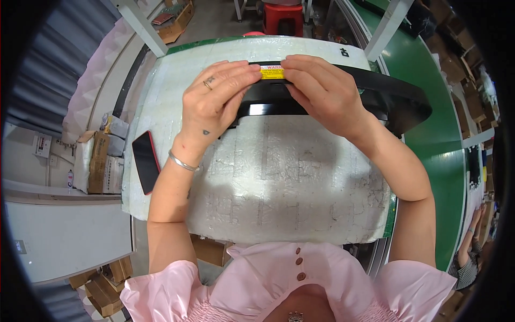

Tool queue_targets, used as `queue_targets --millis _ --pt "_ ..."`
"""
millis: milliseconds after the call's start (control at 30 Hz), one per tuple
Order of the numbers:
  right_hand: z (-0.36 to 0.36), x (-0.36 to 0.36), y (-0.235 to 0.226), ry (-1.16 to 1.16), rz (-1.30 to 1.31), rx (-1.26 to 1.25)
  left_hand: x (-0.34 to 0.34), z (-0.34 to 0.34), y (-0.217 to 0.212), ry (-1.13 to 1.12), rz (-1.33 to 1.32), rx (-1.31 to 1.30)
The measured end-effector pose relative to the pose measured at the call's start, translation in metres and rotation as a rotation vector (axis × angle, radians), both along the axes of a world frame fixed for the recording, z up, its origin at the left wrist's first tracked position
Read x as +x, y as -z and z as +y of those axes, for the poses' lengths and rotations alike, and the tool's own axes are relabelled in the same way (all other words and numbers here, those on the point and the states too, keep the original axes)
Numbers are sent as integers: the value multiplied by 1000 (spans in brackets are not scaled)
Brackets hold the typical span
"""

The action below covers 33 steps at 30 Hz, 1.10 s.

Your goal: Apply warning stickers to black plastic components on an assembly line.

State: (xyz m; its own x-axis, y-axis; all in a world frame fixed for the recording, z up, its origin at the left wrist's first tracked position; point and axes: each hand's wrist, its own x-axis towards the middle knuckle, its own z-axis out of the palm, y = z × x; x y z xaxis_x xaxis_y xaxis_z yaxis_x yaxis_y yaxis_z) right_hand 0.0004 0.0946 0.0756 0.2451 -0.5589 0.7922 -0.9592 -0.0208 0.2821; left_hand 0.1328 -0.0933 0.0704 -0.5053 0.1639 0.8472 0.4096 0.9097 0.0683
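A long, glossy black molded plastic part (268, 94) lies across the far half of the white-covered worktable, its curved right end past the table's edge. A small yellow-and-white label (272, 72) sits at the part's far edge, between my hands. My left hand (217, 92) has its fingertips pressed together at the label's left end. At the right end, the closed fingers of my right hand (324, 88) hold the label's other side against the part. Both thumbs are partly hidden below the fingers. Whether the label is fully stuck down I cannot tell.
A phone (146, 162) with a red edge lies at the table's left side. White posts (140, 27) rise at the far corners. Cardboard boxes (99, 161) stand on the left, a red stool (282, 20) beyond. A green surface (440, 177) runs along the right, with another person's arm (469, 236) farther off.
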Motion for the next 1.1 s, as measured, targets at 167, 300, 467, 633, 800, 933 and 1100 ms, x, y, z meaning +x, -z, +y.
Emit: queue_targets --millis 167,300,467,633,800,933,1100 --pt "3 17 -6 102 -186 -42 2 12 -7 -41 -135 44" --pt "2 15 -5 200 -48 94 4 15 -11 -96 -81 -62" --pt "7 13 -2 216 -51 112 6 11 -3 -71 3 -79" --pt "47 11 -40 291 6 144 -2 39 -38 -23 20 -4" --pt "143 -42 -75 733 -185 440 -13 44 -61 -9 28 145" --pt "343 -132 -44 1286 -380 441 -11 18 -21 -40 -271 278" --pt "694 -129 43 1678 -592 610 -38 -32 57 -81 -818 518"
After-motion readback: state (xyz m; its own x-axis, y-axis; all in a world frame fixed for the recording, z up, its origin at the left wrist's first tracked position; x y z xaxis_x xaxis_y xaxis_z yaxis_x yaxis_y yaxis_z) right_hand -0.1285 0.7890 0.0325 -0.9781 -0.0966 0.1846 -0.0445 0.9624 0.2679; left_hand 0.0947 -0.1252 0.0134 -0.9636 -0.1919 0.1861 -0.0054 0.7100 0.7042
